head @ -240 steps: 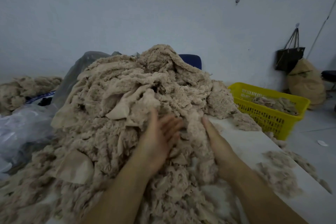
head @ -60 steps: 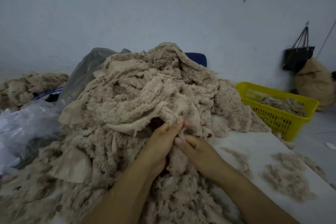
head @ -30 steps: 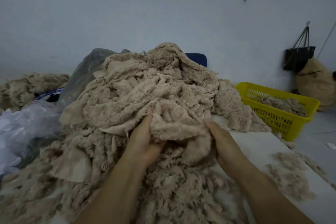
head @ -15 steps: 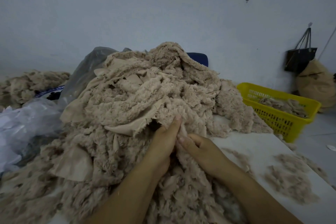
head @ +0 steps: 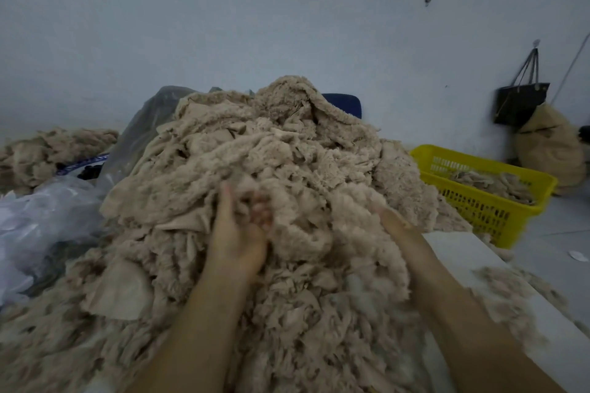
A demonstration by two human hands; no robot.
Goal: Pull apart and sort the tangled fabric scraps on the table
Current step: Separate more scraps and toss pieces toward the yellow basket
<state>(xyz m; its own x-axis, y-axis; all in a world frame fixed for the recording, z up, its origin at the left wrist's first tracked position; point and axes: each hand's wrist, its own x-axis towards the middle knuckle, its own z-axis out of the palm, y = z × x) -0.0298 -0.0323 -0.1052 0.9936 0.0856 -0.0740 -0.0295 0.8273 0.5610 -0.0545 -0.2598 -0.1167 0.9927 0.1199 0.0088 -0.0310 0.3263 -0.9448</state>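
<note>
Left hand (head: pixel 236 233), centre of frame: fingers curled and blurred, gripping a tuft of tangled beige fleecy fabric scraps (head: pixel 287 143). Right hand (head: pixel 394 225), right of centre: fingertips sunk under a fold, grip impossible to tell. Scraps heaped high across the white table (head: pixel 453 250), filling centre and lower left. Probably light, soft, clingy, prone to shedding lint; best taken by a loose flat edge near the top. Yellow slatted plastic basket (head: pixel 479 207) at right, a few scraps inside.

Clear plastic sheet (head: pixel 48 217) at left, grey bag (head: pixel 143 131) beyond it, blue chair back (head: pixel 344 104) before the wall (head: pixel 287 25), yellow basket (head: pixel 479 201) on the floor (head: pixel 549 233) at right, black bag (head: pixel 520 102) hung on a wall hook (head: pixel 536 41), tan sack (head: pixel 549 150) beneath it at the wall's foot, small white disc (head: pixel 577 254) on the floor near the right edge.
</note>
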